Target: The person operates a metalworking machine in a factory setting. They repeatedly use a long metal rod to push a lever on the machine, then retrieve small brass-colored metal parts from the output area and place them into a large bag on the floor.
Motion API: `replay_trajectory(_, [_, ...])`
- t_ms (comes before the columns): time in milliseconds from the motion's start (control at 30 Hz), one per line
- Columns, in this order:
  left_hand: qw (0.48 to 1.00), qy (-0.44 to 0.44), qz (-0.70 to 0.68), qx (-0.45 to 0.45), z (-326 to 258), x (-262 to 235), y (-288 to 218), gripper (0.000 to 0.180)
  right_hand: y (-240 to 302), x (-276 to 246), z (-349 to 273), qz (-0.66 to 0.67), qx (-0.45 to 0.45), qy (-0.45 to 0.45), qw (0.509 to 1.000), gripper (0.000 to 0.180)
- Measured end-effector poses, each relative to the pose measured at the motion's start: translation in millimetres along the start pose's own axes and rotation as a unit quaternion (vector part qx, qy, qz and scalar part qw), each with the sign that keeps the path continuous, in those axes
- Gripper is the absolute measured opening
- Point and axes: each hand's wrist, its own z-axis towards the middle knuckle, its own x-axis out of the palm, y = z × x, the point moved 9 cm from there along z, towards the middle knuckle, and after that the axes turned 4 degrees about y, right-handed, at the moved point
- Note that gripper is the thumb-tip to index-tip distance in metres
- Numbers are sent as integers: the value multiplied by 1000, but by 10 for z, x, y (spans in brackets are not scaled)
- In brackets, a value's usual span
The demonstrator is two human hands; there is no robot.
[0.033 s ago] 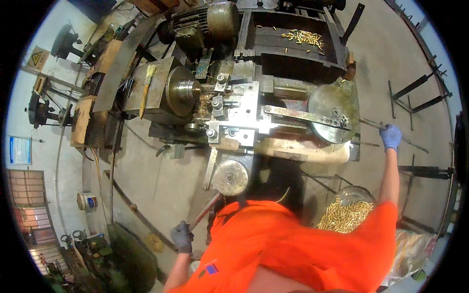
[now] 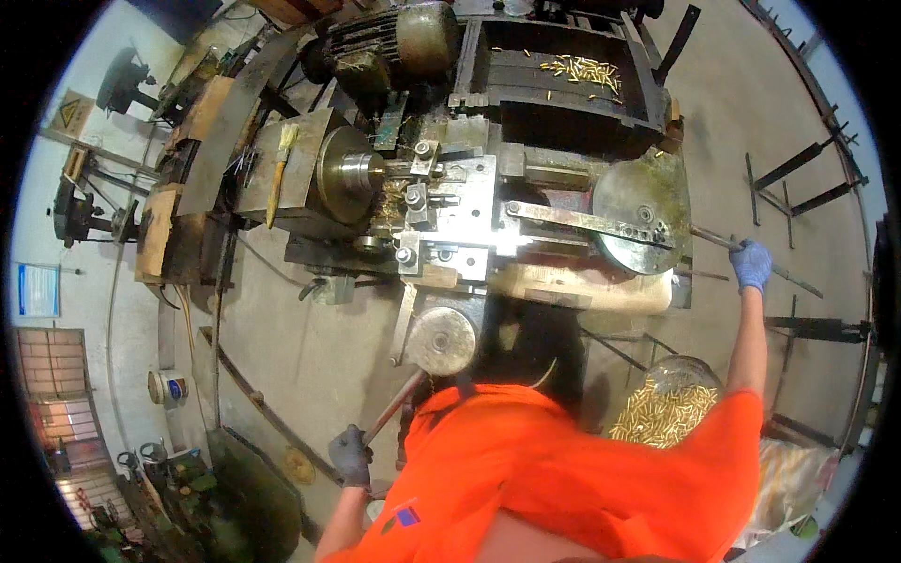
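Observation:
My left hand (image 2: 352,457), in a dark grey glove, is closed round the end of a metal lever (image 2: 391,409). That lever runs up to a small round steel disc (image 2: 439,342) at the front of a lathe-like machine (image 2: 479,202). Out to the right, my right hand (image 2: 751,265), in a blue glove, grips a long thin metal rod (image 2: 715,238). The rod reaches to a large steel disc (image 2: 624,225), which a flat link bar (image 2: 563,219) joins to the machine's slide. Left of the slide sits the round spindle head (image 2: 352,178), with brass-coloured shavings beneath it.
A dark metal tray (image 2: 516,70) at the back holds small brass pieces (image 2: 587,72). More brass pieces (image 2: 664,415) fill a round basket by my right arm. A wooden-handled brush (image 2: 280,183) lies on the headstock. A motor (image 2: 413,47) stands behind; black metal stands (image 2: 793,174) are at right.

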Motion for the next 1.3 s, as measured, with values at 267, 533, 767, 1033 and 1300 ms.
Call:
replay_trajectory(267, [1000, -9, 20, -10, -58, -27, -84, 34, -16, -62, -95, -31, 3, -3, 999, 33])
replay_trajectory(533, [1000, 7, 11, 2, -88, 4, -69, 36, -71, -43, -282, -40, 33, 16, 999, 47])
replay_trajectory(767, [999, 26, -39, 6, -126, 12, -16, 36, -45, -122, -359, -53, 38, 2, 998, 48])
replay_trajectory(1033, [975, 111, 175, 76, 124, -33, 35, 30, -161, 8, -562, -43, 70, 35, 996, 41])
replay_trajectory(1300, [864, 70, 198, 458, -638, 667, -2225, 19, -203, -62, -1055, -22, 105, 9, 994, 44])
